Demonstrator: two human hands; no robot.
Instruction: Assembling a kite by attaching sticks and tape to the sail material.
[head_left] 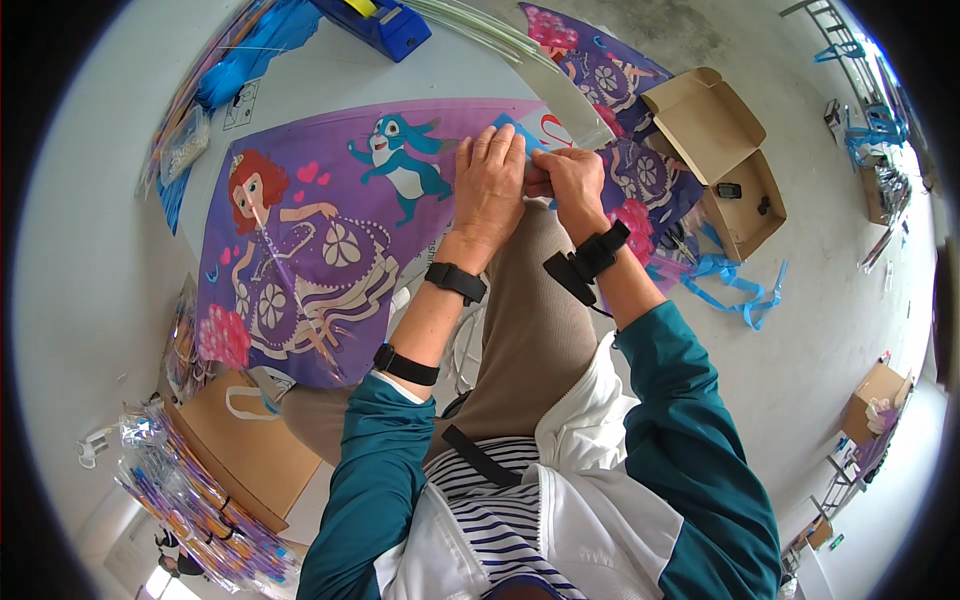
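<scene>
Both hands meet right at the right-hand corner of the big purple plastic kite printed with a cartoon red-haired girl and a blue rabbit (pixel 330 240); the left hand (pixel 490 185) lies flat-ish on top of that corner with its fingers curled over the edge, pressing on the kite rather than clenched; the right hand (pixel 572 180) is pinched shut on a small bit of the same corner, thumb and fingertips together, though exactly what sits between them is too small to make out. A clear plastic sleeve strip (pixel 560 90) runs from just past the fingers away to the far left; I can't tell if the hands touch it.

The kite itself is spread across the person's lap and the beige trouser knee (pixel 535 310), stretching out to the left; both wrists carry black straps, and the sleeves are teal.

Just right of the hands sits an open brown cardboard box (pixel 720 150) on the grey floor, with a couple of small dark items inside; loose blue ribbon tails (pixel 735 285) lie on the floor nearer than it. More purple printed kites (pixel 600 70) are stacked under the strip on the far side; a blue tape dispenser (pixel 385 22) sits far left of those; a flat brown cardboard piece (pixel 245 440) and a bundle of packed kites in clear wrap (pixel 185 500) lie at the near left.
</scene>
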